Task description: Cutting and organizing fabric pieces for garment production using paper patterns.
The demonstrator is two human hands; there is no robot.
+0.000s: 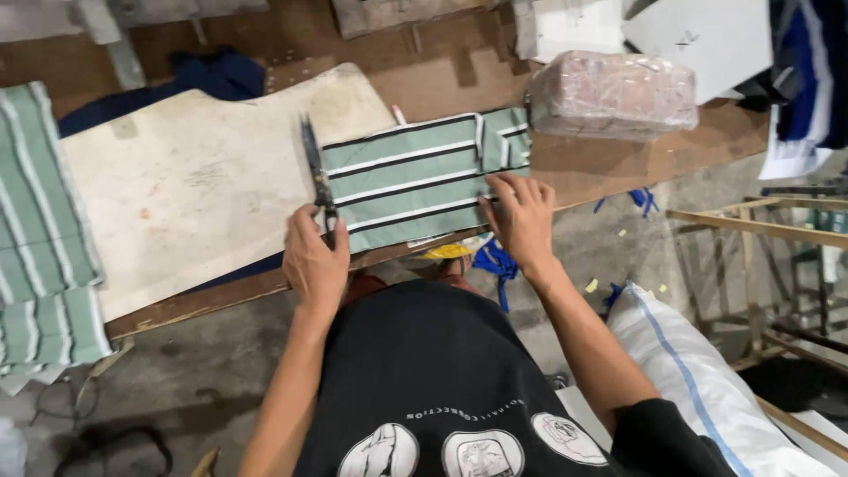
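The left hand (314, 258) grips dark scissors (316, 172), blades seemingly closed, pointing far along the left edge of a green striped fabric strip (415, 181). The right hand (523, 216) presses flat, fingers spread, on the strip's right near part, atop a pale board (203, 185).

Light is even and moderately bright over the pale cutting board (194, 185) and the striped fabric (415, 181), falling from above with only soft shadows. The floor at near left sinks into dimness. Plastic on the wrapped bundle (614, 93) at far right shows mild glare. Edges bend and blur slightly.
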